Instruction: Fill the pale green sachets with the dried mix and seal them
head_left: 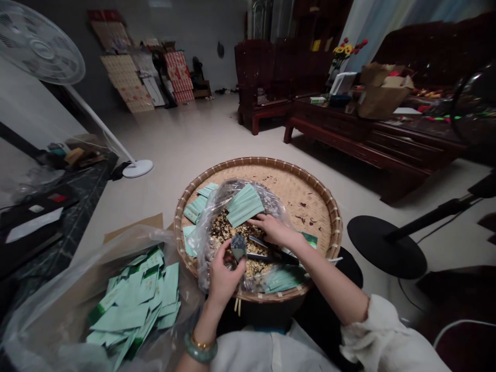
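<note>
My left hand (pixel 223 276) grips a small green sachet (pixel 238 250) upright between thumb and fingers; its top gapes and looks dark inside. My right hand (pixel 273 230) stretches its fingers to the lower edge of a fanned stack of pale green sachets (pixel 245 205). Below that hand, dark tongs (pixel 267 253) lie with their two arms apart and pointing left; whether the palm touches them is hidden. Under both hands, a clear plastic bag (pixel 205 227) lies spread around a loose mix of pale and dark dried bits (pixel 227 227). A round woven bamboo tray (pixel 315 199) carries all this.
More sachets lie along the tray's left side and near edge. At my left, a large clear bag (pixel 50 310) holds many green sachets (pixel 134 297). A white fan (pixel 137 168), a black stand base (pixel 387 245) and a dark wooden table (pixel 349 137) stand around.
</note>
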`<action>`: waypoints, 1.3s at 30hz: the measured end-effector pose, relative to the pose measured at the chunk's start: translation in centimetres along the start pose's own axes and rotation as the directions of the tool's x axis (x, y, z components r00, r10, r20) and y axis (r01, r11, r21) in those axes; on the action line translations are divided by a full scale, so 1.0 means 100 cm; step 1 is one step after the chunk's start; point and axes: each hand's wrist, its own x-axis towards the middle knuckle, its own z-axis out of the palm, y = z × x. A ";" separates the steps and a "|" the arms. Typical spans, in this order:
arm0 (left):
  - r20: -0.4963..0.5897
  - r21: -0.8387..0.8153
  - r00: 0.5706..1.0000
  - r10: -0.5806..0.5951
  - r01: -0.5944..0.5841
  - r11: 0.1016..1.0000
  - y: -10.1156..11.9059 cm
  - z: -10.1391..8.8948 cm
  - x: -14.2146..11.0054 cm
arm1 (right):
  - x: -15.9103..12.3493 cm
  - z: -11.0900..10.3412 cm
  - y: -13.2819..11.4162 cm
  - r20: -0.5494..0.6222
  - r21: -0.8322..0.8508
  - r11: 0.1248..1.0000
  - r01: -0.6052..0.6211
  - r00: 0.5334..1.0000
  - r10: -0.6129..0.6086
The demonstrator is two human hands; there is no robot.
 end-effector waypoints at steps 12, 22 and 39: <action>-0.013 -0.049 0.999 -0.029 0.028 0.998 -0.001 0.002 0.001 | 0.016 -0.005 0.002 0.057 -0.045 0.993 0.113 0.992 -0.110; 0.006 -0.021 0.999 -0.044 0.044 0.999 -0.002 0.002 0.001 | 0.012 0.014 0.016 -0.129 0.265 0.960 0.094 0.990 -0.061; 0.056 0.254 0.975 0.216 -0.223 0.941 0.019 0.004 0.013 | -0.042 -0.051 -0.006 -0.190 0.712 0.691 0.126 0.982 0.017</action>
